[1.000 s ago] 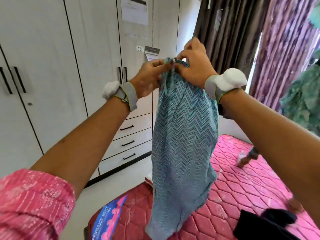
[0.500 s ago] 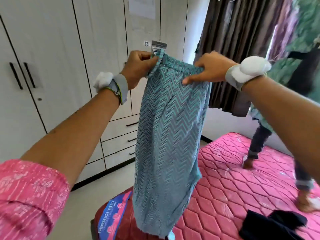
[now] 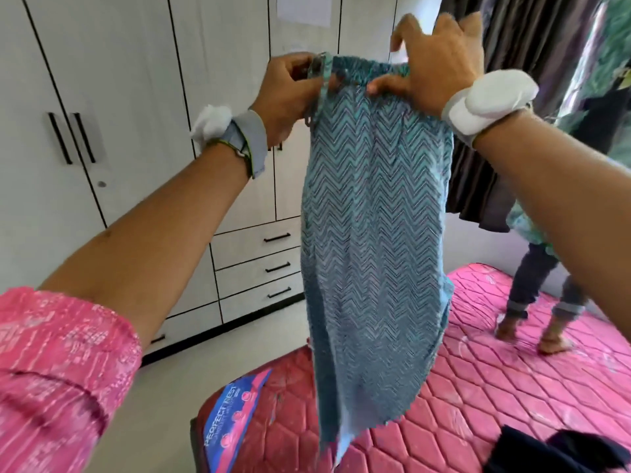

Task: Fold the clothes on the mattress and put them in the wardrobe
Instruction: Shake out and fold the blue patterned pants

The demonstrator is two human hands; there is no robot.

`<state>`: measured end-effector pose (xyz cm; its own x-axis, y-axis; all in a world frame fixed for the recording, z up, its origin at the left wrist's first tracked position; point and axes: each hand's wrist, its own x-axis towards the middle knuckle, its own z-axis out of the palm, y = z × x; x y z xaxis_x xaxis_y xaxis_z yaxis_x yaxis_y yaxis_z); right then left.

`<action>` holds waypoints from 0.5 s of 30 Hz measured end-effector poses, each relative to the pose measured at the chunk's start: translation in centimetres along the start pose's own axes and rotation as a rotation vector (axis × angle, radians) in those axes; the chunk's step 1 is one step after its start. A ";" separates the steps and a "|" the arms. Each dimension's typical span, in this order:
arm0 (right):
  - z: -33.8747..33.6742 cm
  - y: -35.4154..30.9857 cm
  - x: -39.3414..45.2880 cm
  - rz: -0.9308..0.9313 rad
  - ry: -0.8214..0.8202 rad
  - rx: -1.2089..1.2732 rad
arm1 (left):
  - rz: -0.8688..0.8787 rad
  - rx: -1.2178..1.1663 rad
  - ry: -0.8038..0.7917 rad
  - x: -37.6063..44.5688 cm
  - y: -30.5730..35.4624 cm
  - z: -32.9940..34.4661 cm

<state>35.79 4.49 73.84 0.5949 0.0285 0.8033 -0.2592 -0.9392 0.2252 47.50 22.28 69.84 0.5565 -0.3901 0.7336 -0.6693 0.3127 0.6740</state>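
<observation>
Aloft, both hands (image 3: 286,93) (image 3: 433,66) hold chevron trousers (image 3: 372,216) — mattress label (image 3: 235,407) reads "PERFECT REST"

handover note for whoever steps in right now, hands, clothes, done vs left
Left hand: grip on the waistband corner of the teal zigzag-print cloth trousers.
Right hand: grip on the waistband's other end.
Trousers hang unfolded above the pink quilted mattress; a dark garment lies on it.
White wardrobe doors shut.
Done: nothing folded.
Left: fold both, store them.
</observation>
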 end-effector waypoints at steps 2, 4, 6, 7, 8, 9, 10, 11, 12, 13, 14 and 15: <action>0.1 -1.7 -0.3 -0.100 0.021 0.035 | -0.018 -0.056 -0.018 0.1 0.5 0.9; 0.1 -3.3 -0.5 -0.163 -0.035 0.164 | -0.030 -0.079 -0.066 -0.1 1.2 1.9; 0.3 -3.9 -0.6 -0.105 -0.090 0.291 | -0.066 -0.090 -0.097 -0.3 1.6 2.5; 0.4 -3.9 -0.6 -0.071 -0.095 0.317 | -0.087 -0.094 -0.097 -0.4 1.7 2.5; 0.5 -3.8 -0.5 -0.059 -0.089 0.319 | -0.104 -0.104 -0.092 -0.6 1.8 2.3; 0.5 -3.7 -0.5 -0.061 -0.091 0.310 | -0.120 -0.126 -0.081 -0.9 1.7 1.9; 0.7 -3.6 -0.2 -0.067 -0.093 0.300 | -0.136 -0.156 -0.072 -1.3 1.5 1.4; 0.7 -3.7 -0.1 -0.076 -0.093 0.298 | -0.146 -0.183 -0.074 -1.8 1.2 0.8; 0.9 -3.7 0.2 -0.084 -0.083 0.305 | -0.154 -0.188 -0.086 -2.6 0.8 0.3; 1.0 -4.1 0.5 -0.090 -0.066 0.318 | -0.157 -0.163 -0.106 -3.4 0.3 -0.1; 0.8 -4.1 0.6 -0.088 -0.050 0.321 | -0.162 -0.102 -0.133 -4.2 -0.5 -0.1; 0.6 -4.6 0.8 -0.087 -0.040 0.325 | -0.169 -0.012 -0.154 -5.2 -1.4 -0.2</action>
<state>37.92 8.59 73.09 0.6354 0.1061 0.7649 0.0460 -0.9940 0.0997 45.63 24.10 65.11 0.5780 -0.5652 0.5885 -0.5663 0.2414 0.7880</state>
